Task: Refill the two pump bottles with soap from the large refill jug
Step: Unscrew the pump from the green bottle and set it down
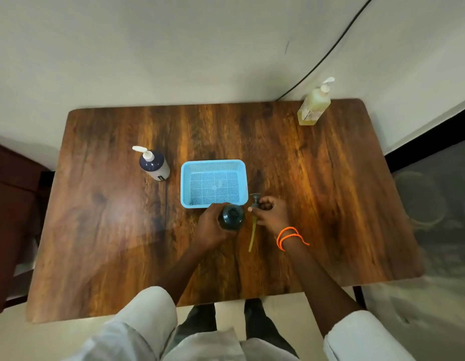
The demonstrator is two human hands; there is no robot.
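Wooden surface (96, 230), viewed from above. Left hand (209, 227) is wrapping its grip around the side of a dark teal bottle (232, 217), which is standing upright with its mouth uncovered, just in front of the blue basket (213, 182). Right hand (271, 214) is clamping its grip on a removed pump head (255, 201), held just right of the bottle; its yellowish dip tube (253, 234) is trailing down toward the near edge. An orange cord bracelet (288, 237) is circling the right wrist. A dark blue pump bottle (154, 164) is standing left of the basket, well apart from the hands. A large yellow-filled pump jug (314, 106) is standing at the far right corner. White sleeves are showing at the bottom.
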